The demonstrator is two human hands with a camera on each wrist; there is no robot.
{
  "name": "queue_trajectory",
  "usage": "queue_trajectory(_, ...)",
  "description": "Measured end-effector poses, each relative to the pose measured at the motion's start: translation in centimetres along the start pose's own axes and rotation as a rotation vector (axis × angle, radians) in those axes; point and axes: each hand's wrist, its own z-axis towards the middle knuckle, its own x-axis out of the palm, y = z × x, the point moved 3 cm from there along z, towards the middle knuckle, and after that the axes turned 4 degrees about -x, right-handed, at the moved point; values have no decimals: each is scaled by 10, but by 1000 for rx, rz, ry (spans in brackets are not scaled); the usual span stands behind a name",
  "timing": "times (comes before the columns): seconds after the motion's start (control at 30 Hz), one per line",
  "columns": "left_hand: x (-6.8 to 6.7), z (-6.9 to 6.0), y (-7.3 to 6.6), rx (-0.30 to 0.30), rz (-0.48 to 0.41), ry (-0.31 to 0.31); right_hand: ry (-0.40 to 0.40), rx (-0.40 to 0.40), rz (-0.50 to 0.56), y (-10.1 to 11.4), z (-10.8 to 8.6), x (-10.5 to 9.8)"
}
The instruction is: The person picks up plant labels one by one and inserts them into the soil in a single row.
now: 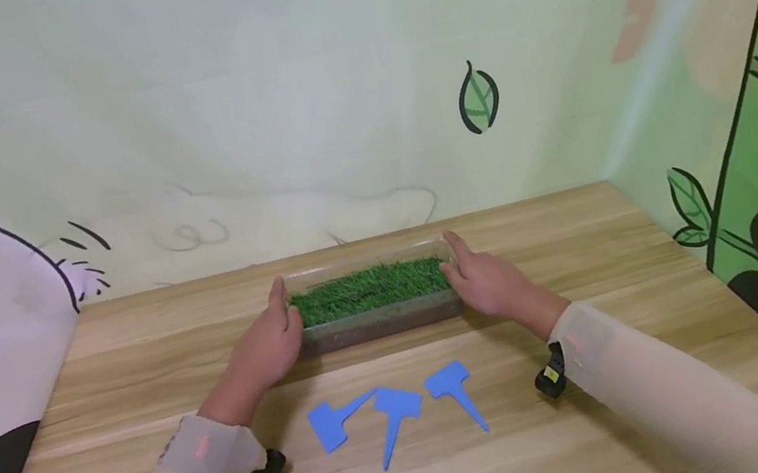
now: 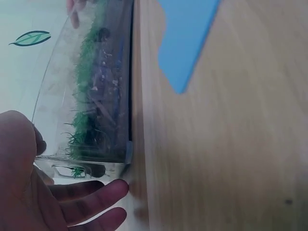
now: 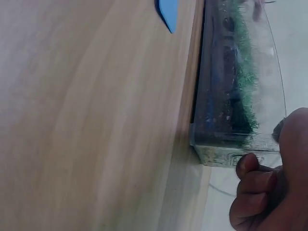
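A clear rectangular box with green artificial grass and dark material below it stands on the table. At its left end, my left hand grips the wall, thumb at the near side. My right hand holds the opposite end, its thumb over the rim. In the left wrist view, the left hand has its fingers against the end of the box. The right wrist view has the right hand at the other end of the box, its fingers curled.
Three blue T-shaped tags lie on the wooden table in front of the box: a left one, a middle one and a right one. Behind the table rises a wall with painted leaves.
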Motion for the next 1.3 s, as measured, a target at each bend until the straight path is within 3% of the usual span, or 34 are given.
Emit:
queue_trajectory(0.23,-2,-6,6,12,29,-4,-149,-74,-70,2,-8,-4)
queue_trajectory(0.33,-4,-10,7,40,31,-26,-216,-160,-111,7,-17,-9)
queue_trajectory(0.43,-10,-15,4,87,21,-102,-275,-297,-109,16,-27,-18)
queue_trajectory(0.57,-19,-24,-6,212,14,-249,-307,-463,-73,28,-39,-30)
queue_trajectory(0.67,-25,-33,-13,295,38,-340,-259,-555,-60,36,-45,-33)
queue_trajectory(0.73,-28,-38,-17,321,67,-369,-212,-600,-65,39,-48,-31)
queue_trajectory(1.0,-27,-51,-27,341,155,-303,-49,-625,-106,42,-58,-17)
queue_trajectory(1.3,-15,-59,-38,401,182,-273,203,-612,-207,40,-68,5)
